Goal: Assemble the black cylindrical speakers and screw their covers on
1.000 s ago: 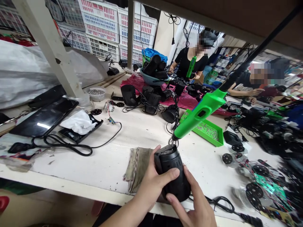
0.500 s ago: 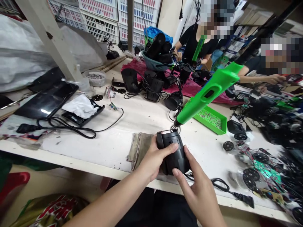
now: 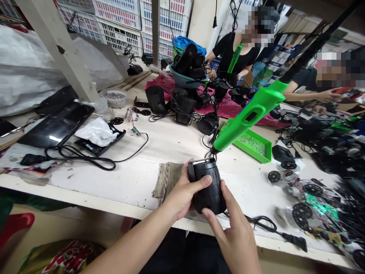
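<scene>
A black rounded plastic housing (image 3: 207,186) stands near the front edge of the white workbench (image 3: 137,179). My left hand (image 3: 182,192) wraps round its left side, thumb across the front. My right hand (image 3: 232,224) cups its lower right side, fingers curled against it. A green hanging electric screwdriver (image 3: 246,116) slants down from the upper right, its tip just above the housing's top. A folded grey cloth (image 3: 167,179) lies under my left hand.
A green tray of screws (image 3: 252,144) sits behind the housing. Black housings, cables and a blue basket (image 3: 186,80) crowd the back. Circuit boards and black discs (image 3: 310,205) lie right. A black tray with tissue (image 3: 98,135) is left. Two people work across the bench.
The housing has been turned slightly more upright in my hands and held a little closer. The view shifted; the screwdriver tip stays just over it.
</scene>
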Action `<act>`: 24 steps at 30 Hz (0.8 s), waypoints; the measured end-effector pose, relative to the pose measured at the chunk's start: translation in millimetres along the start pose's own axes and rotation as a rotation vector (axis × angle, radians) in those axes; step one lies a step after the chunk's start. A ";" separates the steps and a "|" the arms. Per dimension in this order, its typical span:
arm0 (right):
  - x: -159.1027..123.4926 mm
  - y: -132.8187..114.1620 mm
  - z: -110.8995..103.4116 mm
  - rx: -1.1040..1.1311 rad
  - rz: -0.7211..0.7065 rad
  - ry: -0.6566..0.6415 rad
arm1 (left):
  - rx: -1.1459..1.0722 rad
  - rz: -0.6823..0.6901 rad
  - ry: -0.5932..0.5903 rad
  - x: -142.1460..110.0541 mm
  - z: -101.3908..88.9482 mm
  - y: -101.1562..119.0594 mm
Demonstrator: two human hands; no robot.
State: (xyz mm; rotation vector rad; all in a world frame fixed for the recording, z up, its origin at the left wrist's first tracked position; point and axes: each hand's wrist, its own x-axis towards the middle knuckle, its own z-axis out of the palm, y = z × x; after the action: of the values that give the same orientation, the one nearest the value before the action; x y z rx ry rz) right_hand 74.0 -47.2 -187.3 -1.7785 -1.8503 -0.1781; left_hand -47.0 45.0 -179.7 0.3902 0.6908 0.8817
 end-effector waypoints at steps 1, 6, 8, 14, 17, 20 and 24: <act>0.6 0.5 -0.9 -0.012 -0.016 0.001 | 0.008 -0.003 -0.001 -0.1 -0.6 -0.2; -3.0 6.7 -2.1 -0.018 -0.098 -0.018 | 0.111 0.043 -0.038 -0.4 -8.4 -3.1; -8.9 9.1 2.1 0.008 -0.081 -0.002 | 0.122 0.069 -0.053 -1.0 -11.6 -5.2; -26.0 18.6 23.0 0.094 -0.040 0.059 | 0.080 0.118 -0.131 -6.5 -11.3 -8.8; -29.5 26.9 34.8 0.132 -0.052 0.078 | 0.075 0.137 -0.170 -9.7 -7.2 -8.0; -31.5 32.7 45.1 0.162 -0.039 0.112 | 0.070 0.158 -0.223 -12.1 -4.0 -7.3; -32.7 29.5 49.5 0.205 0.034 0.160 | 0.072 0.171 -0.217 -12.3 -4.5 -7.0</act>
State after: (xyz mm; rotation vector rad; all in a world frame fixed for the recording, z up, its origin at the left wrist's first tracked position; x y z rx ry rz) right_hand 86.0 -49.8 -252.4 -1.6059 -1.6621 -0.1098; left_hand -51.7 31.1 -182.2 0.6074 0.4943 0.9610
